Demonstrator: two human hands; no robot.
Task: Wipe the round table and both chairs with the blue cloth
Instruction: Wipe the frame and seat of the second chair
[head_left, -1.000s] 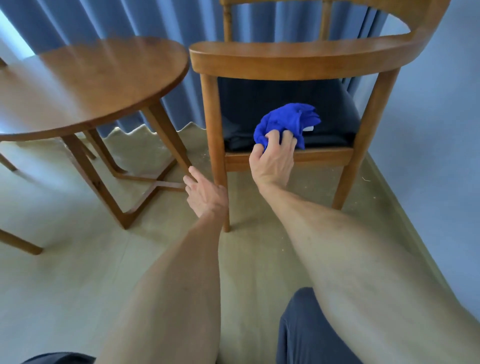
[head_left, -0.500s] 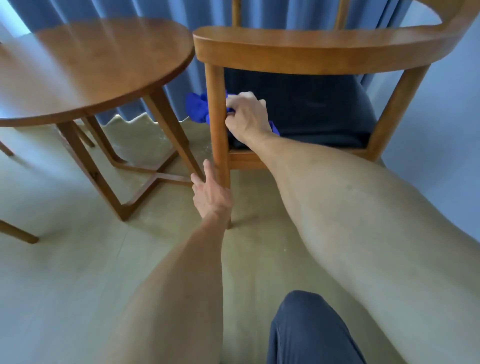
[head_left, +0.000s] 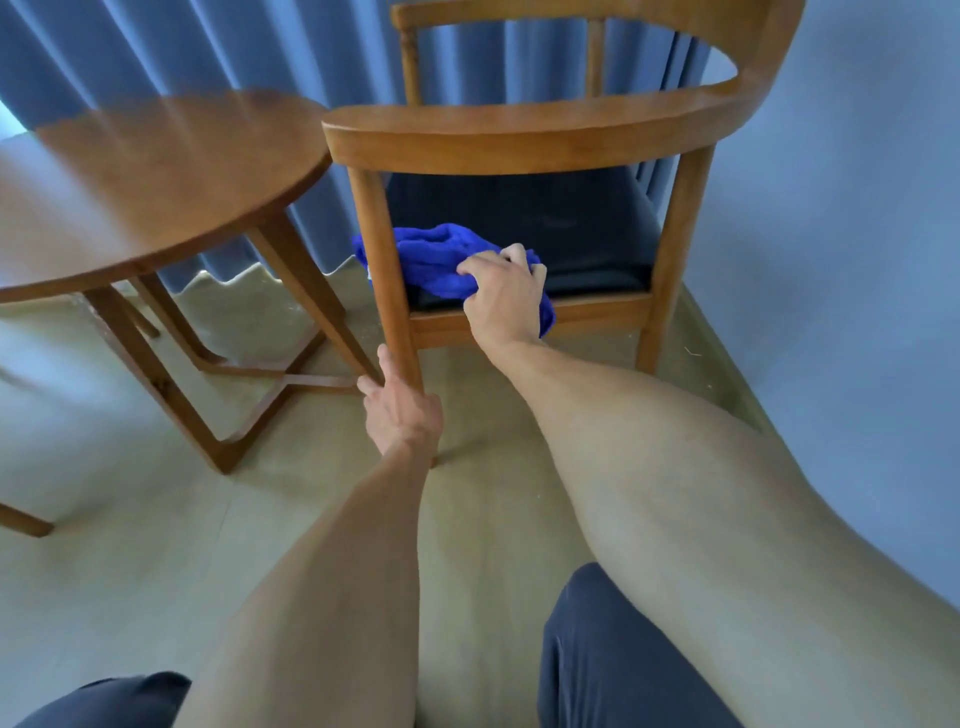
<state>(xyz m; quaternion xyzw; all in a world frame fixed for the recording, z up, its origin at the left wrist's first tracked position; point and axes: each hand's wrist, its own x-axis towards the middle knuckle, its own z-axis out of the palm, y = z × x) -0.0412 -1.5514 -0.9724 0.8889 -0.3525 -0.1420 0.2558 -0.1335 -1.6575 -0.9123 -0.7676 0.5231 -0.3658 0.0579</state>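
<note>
2 hands busy: my right hand (head_left: 506, 296) grips bunched blue cloth (head_left: 436, 257) at front edge of chair (head_left: 524, 132) seat, cloth spilling past front leg (head_left: 387, 270). My left hand (head_left: 400, 410) curls round that leg low down, steadying. Risks, my guess: cloth snags on leg and drags loose from grip; hard sideways rub shifts chair into round surface (head_left: 156, 171) just beside it; bunched cloth skips seat corners.

Blue pleated curtains (head_left: 218, 47) behind, plain pale wall (head_left: 857, 208) at right, light wood-look floor (head_left: 130, 545), soft daylight
</note>
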